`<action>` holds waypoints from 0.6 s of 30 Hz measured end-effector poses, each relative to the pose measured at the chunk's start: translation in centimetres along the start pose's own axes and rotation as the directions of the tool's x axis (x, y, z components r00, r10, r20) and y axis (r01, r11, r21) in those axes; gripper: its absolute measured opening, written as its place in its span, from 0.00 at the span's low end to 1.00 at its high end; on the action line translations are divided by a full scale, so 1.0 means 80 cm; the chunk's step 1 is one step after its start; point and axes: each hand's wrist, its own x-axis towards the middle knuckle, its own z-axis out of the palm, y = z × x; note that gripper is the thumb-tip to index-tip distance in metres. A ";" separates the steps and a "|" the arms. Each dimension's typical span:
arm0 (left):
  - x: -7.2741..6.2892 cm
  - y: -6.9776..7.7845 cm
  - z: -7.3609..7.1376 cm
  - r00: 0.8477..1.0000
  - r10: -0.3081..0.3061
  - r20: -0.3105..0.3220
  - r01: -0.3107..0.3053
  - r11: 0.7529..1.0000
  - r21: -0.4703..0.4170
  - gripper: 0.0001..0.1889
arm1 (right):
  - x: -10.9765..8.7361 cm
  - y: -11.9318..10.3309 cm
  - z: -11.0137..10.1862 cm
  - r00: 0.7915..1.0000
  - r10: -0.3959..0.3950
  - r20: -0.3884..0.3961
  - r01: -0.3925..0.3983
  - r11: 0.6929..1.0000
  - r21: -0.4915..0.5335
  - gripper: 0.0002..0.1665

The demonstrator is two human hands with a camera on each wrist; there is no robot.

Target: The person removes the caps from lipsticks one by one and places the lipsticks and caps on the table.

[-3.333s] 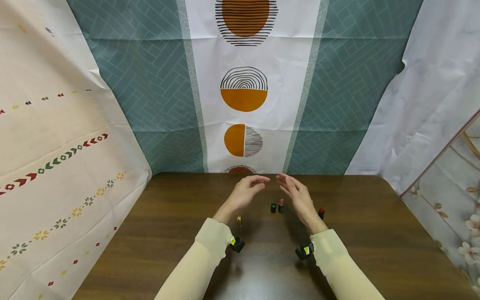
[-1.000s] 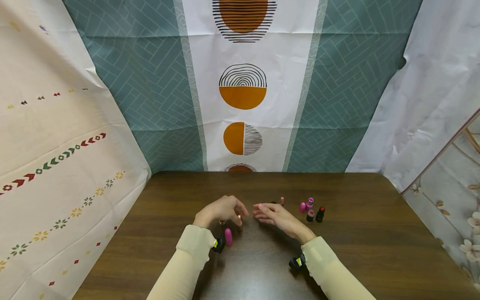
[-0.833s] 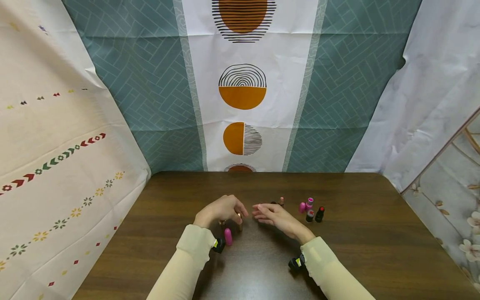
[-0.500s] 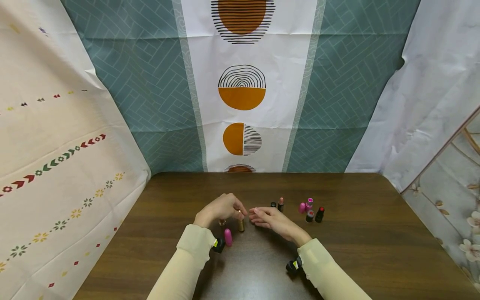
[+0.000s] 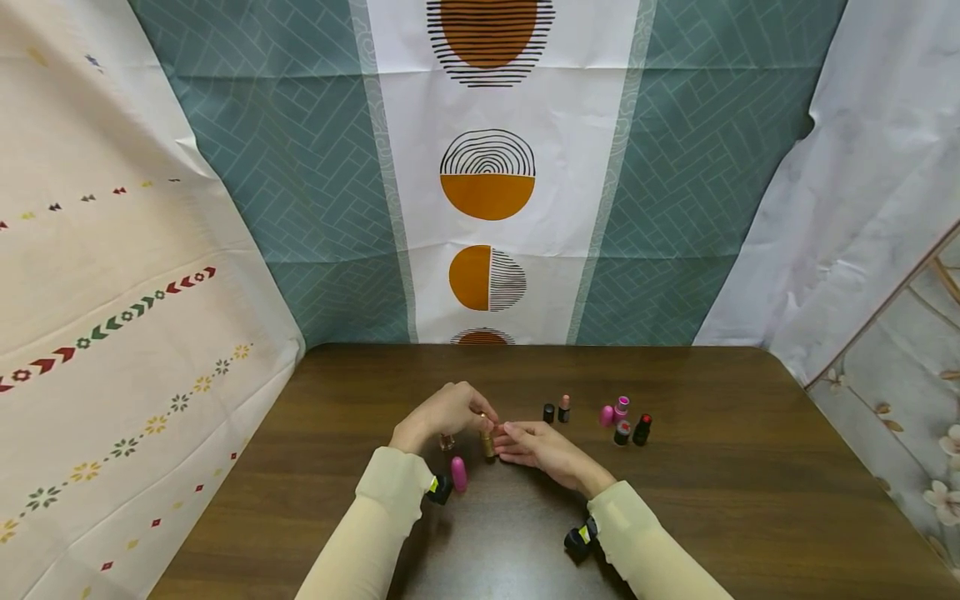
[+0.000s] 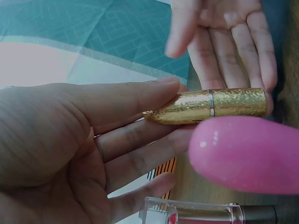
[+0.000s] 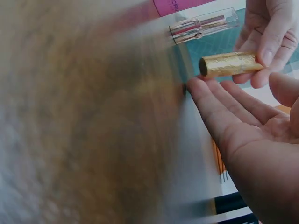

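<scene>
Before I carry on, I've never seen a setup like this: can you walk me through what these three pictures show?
There is no robot here, only a person's two bare hands. The wide picture comes from a camera worn on the head, looking forward and down. The two close ones come from the small black cameras, one on each wrist.

The left hand pinches a gold tube by its tapered end. The right hand is open, fingertips at the other end; whether they touch it is hard to tell.

On the brown table, near the left hand, are a pink tube and a clear-capped lipstick. Beyond the right hand are a nude lipstick, a pink lipstick and a red lipstick.
</scene>
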 end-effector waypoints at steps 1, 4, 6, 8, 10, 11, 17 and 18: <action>0.000 0.000 0.000 1.000 0.005 -0.006 -0.005 1.000 0.004 0.07 | 0.000 0.001 0.000 1.000 0.002 0.003 -0.002 1.000 0.005 0.32; 0.001 0.001 0.001 1.000 0.019 -0.022 -0.018 1.000 0.018 0.07 | 0.002 0.003 0.002 1.000 -0.009 0.023 0.009 1.000 0.010 0.30; 0.002 0.002 0.002 0.999 0.032 -0.037 -0.030 0.999 0.038 0.08 | 0.003 0.003 0.003 0.999 -0.021 0.031 0.021 1.000 0.015 0.29; 0.003 0.003 0.003 0.997 0.043 -0.056 -0.040 0.998 0.055 0.08 | 0.004 0.002 0.006 0.999 -0.039 0.033 0.038 0.999 0.019 0.28; 0.004 0.005 0.004 0.996 0.056 -0.075 -0.051 0.997 0.064 0.08 | 0.005 0.001 0.008 0.998 -0.053 0.024 0.052 0.999 0.016 0.26; 0.004 0.006 0.004 0.995 0.061 -0.085 -0.055 0.996 0.067 0.08 | 0.006 0.001 0.009 0.998 -0.063 0.018 0.063 0.998 0.009 0.26; 0.006 0.009 0.007 0.985 0.066 -0.160 -0.065 0.998 0.014 0.09 | 0.008 -0.003 0.013 0.993 -0.112 -0.039 0.112 0.994 0.004 0.24; 0.006 0.009 0.007 0.983 0.065 -0.174 -0.066 0.998 0.002 0.10 | 0.009 -0.003 0.013 0.992 -0.117 -0.049 0.117 0.993 0.008 0.24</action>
